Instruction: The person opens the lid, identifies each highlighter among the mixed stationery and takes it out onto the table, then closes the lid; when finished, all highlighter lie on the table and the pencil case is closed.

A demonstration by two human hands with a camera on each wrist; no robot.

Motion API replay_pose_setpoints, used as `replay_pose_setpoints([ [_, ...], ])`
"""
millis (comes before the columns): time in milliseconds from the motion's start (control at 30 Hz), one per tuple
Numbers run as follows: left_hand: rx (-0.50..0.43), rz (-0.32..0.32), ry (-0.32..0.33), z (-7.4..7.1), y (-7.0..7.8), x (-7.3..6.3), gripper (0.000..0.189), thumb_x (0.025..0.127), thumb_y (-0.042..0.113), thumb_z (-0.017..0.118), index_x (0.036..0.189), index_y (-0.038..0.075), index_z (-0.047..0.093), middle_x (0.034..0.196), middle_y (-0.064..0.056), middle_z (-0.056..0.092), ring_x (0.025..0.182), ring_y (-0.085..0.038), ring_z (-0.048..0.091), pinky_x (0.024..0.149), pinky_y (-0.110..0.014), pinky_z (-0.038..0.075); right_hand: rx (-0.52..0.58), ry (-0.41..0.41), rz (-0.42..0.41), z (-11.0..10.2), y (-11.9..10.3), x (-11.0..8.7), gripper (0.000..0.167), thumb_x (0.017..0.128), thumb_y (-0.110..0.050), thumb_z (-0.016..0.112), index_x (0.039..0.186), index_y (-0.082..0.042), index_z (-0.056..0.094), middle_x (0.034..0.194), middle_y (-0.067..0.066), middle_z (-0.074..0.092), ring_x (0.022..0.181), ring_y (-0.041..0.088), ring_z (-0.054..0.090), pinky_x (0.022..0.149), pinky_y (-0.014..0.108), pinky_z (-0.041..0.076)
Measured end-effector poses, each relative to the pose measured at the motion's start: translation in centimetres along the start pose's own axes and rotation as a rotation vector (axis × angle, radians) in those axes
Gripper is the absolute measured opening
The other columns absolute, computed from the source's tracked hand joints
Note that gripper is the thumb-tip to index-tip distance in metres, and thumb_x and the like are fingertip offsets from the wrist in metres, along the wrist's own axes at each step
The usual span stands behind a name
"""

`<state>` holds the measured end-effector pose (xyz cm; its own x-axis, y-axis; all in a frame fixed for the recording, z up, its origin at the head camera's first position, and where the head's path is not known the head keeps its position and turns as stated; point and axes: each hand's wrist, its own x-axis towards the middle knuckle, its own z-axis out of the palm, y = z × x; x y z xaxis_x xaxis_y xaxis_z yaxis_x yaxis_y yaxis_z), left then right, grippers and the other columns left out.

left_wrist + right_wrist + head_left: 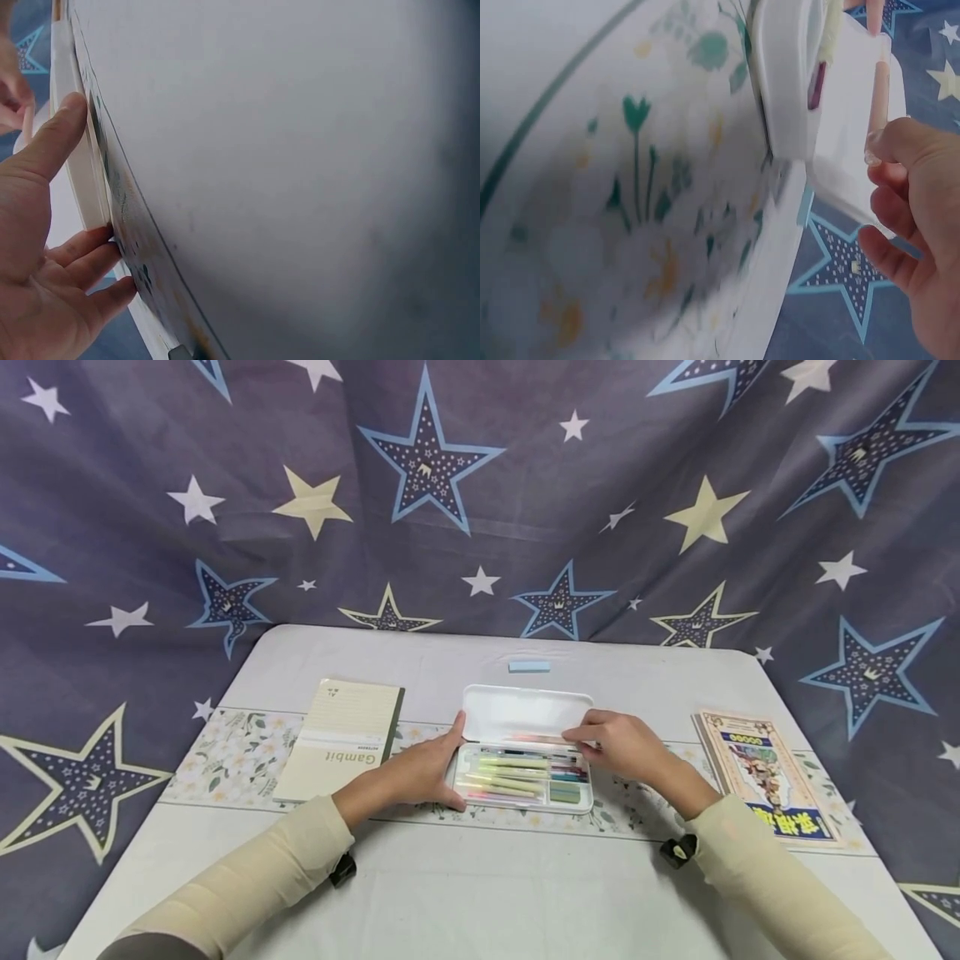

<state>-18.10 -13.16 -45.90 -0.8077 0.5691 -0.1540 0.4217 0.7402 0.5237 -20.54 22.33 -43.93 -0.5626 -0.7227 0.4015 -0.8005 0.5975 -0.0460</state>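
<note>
A white pencil case (528, 810) lies with its lid (525, 706) folded back. Several pens and light-green highlighters (510, 772) fill its main tray, and a green-striped block (565, 792) sits in the front right compartment. My left hand (423, 768) holds the left end of the case, thumb at the near corner and fingers toward the lid. Between thumb and fingertips, my right hand (618, 743) pinches one end of a pale orange pen (880, 90) with clear ends. The pen lies crosswise over the case near the hinge.
A cream notebook (341, 743) lies to the left, and a stack of illustrated books (768, 777) to the right. Behind the case sits a small light-blue block (528, 667). A floral strip (232, 752) crosses the white table (480, 885); a star-patterned curtain (480, 543) hangs behind.
</note>
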Motion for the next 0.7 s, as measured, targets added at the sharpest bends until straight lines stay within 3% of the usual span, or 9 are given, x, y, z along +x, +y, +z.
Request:
replay_pose_setpoints([
  [167,-0.001,0.006,0.009,0.1,-0.1,0.0,0.149,0.068,0.05,0.093,0.162,0.002,-0.012,0.15,-0.006,0.055,0.14,-0.025,0.052,0.116,-0.044,0.041,-0.021,0.038,0.015,-0.9,0.8,-0.9,0.026,0.08,-0.006,0.082,0.104,-0.016,0.082,0.086,-0.001,0.071,0.066,0.009,0.061,0.058,0.028,0.051],
  [700,0.029,0.006,0.008,0.0,0.1,-0.1,0.147,0.068,0.049,0.093,0.162,0.001,-0.011,0.151,-0.008,0.054,0.141,-0.026,0.051,0.116,-0.045,0.041,-0.075,0.085,0.075,-4.2,3.9,-4.5,0.03,0.076,-0.002,0.085,0.104,-0.012,0.082,0.084,0.002,0.07,0.059,0.008,0.058,0.052,0.025,0.046],
])
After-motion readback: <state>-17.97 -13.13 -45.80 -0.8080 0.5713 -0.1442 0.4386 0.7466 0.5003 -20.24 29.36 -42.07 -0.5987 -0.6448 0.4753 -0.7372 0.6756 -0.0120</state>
